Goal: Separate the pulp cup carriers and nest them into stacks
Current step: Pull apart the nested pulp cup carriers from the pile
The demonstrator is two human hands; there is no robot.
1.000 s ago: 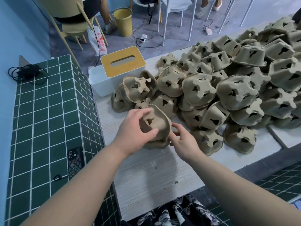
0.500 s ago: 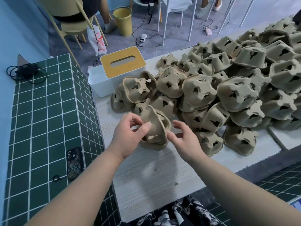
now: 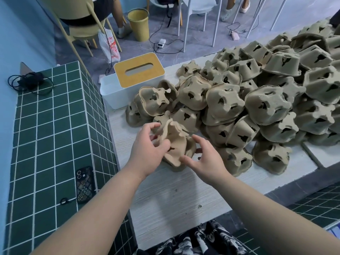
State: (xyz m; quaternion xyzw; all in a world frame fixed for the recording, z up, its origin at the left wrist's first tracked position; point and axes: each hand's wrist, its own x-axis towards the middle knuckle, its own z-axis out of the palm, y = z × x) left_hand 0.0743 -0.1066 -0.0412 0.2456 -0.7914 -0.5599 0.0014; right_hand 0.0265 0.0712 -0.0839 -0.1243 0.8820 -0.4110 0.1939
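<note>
A tan pulp cup carrier [image 3: 174,138] stands tilted on its edge over the near part of the pale wooden table [image 3: 174,199]. My left hand [image 3: 149,151] grips its left rim with curled fingers and thumb. From the right, my right hand [image 3: 204,159] holds it, thumb on the lower edge and fingers curved round the far side. Another carrier [image 3: 190,150] lies partly hidden under it. A large loose pile of carriers [image 3: 266,103] covers the table behind and to the right.
A white tissue box with a yellow lid [image 3: 138,72] stands at the table's far left corner. The green tiled counter [image 3: 46,144] on the left holds a phone [image 3: 85,184] and a coiled black cable [image 3: 29,83]. Chairs and a yellow bin [image 3: 138,23] stand beyond.
The carrier has tipped from lying flat to standing on its edge. My left hand shifted onto its left rim and my right hand moved in under its lower edge.
</note>
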